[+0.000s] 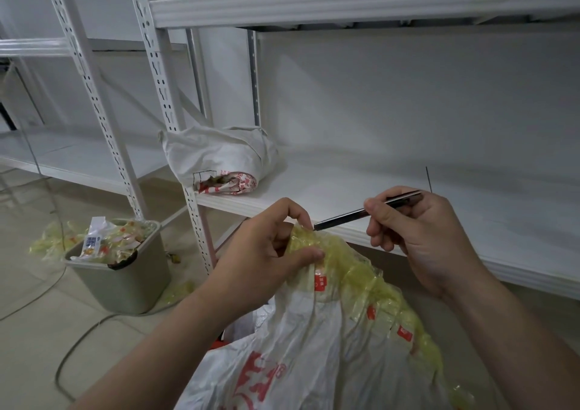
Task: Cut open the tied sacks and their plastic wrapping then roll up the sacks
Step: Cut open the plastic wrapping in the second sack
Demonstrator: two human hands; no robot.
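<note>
A white sack with red print hangs low in the middle, its neck wound in yellowish clear plastic wrapping that trails down its right side. My left hand grips the wrapped neck at the top. My right hand holds a slim dark cutter, and its tip touches the wrapping just right of my left fingers. A rolled white sack lies on the shelf behind.
A white metal shelf unit runs across the back, its board edge just behind my hands. A grey bin stuffed with yellow plastic scraps stands on the floor at left. Cables and more scraps lie on the floor.
</note>
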